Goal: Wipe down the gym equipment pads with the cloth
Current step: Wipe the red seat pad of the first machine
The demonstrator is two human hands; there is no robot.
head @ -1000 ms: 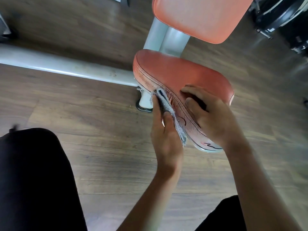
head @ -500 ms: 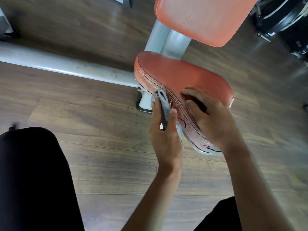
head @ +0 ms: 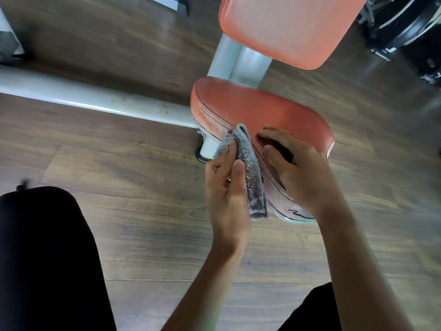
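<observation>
An orange seat pad [head: 257, 108] with a worn, cracked side edge sits at the centre. Above it hangs an orange back pad [head: 286, 27]. My left hand [head: 226, 192] holds a folded grey cloth [head: 248, 168] between thumb and fingers and presses it against the seat pad's near side edge. My right hand [head: 296, 168] rests on top of the seat pad near its front corner, fingers spread and bent, thumb over the edge. The cloth hangs down past the pad's lower rim.
A pale grey metal post [head: 241, 63] carries both pads, and a grey floor beam [head: 95, 96] runs off to the left. Wooden floor lies all around. Black weight equipment [head: 405, 27] stands at the top right. My dark-clothed knees fill the bottom corners.
My left hand has shifted the cloth along the pad's side edge, and more of the cloth now shows, hanging lower. My right hand has stayed on the pad.
</observation>
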